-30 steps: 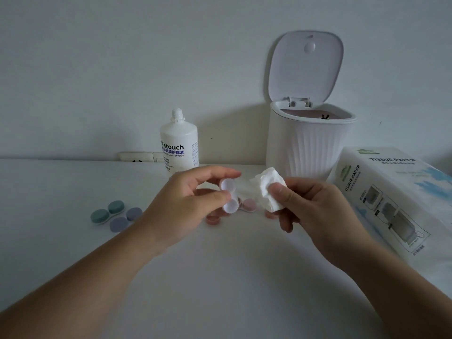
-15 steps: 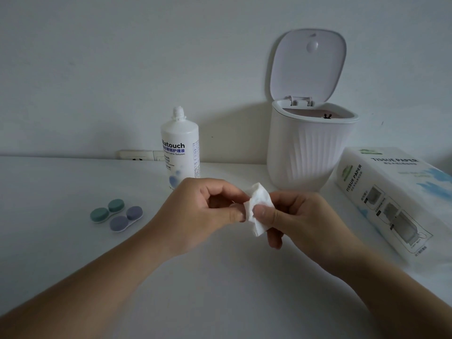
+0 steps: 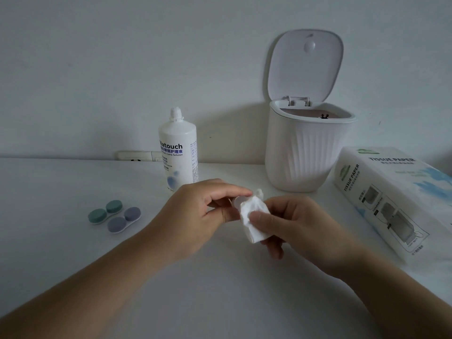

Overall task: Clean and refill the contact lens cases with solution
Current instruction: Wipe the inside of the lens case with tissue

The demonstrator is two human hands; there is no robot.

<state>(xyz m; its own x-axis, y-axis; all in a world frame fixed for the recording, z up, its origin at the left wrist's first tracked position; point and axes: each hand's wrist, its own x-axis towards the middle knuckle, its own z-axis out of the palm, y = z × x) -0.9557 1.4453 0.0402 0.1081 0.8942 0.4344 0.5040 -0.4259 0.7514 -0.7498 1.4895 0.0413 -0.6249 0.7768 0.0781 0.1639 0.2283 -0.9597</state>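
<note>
In the head view, the left hand (image 3: 195,216) pinched a white contact lens case (image 3: 236,201) between thumb and forefinger above the white table (image 3: 220,289), and only a sliver of the case's rim showed past the fingertips. The right hand (image 3: 300,228) pinched a crumpled white tissue (image 3: 253,218) with its thumb on top and the fingers curled underneath, and pressed the tissue against the case, covering most of it. Both hands met over the middle of the table, in front of the lens solution bottle (image 3: 178,152), which stood upright near the wall with its cap on.

To the left of the hands, two closed lens cases lay side by side on the table: a green lens case (image 3: 105,212) and, just beside it and nearer the hands, a purple lens case (image 3: 124,220). A white ribbed bin (image 3: 305,155) stood behind the right hand with its lid (image 3: 305,67) tipped up and open. A pack of tissue paper (image 3: 391,199) lay at the right edge. A wall socket (image 3: 137,156) sat low on the wall behind the bottle.
</note>
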